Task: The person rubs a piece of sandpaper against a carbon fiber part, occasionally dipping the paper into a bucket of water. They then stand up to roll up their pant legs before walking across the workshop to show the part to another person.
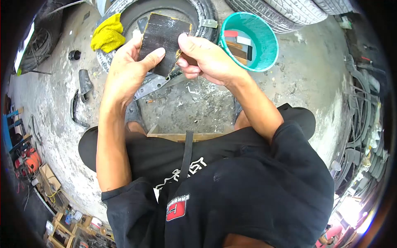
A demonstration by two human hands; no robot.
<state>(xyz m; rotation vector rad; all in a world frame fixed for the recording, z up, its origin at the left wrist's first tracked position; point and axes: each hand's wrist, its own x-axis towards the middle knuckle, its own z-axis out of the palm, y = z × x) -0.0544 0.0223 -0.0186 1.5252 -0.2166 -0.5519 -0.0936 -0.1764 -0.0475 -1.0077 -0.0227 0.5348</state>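
Observation:
A dark, worn sheet (pixel 165 39) with frayed yellowish edges is held up between my two hands. My left hand (pixel 131 64) grips its left side, thumb on the face. At the right edge, my right hand (pixel 206 58) pinches it between thumb and curled fingers. Beneath the sheet lies a tire (pixel 209 12) on the floor, with a grey metal part (pixel 151 88) partly hidden by the sheet and my left hand. A yellow cloth (pixel 108 33) rests on the tire's left side.
Right of the tire stands a teal bucket (pixel 269 45) holding water and several blocks. More tires (pixel 289 14) lie behind it. Black curved pieces (pixel 84 84) are on the floor at left. A wooden stool edge (pixel 165 135) shows between my legs.

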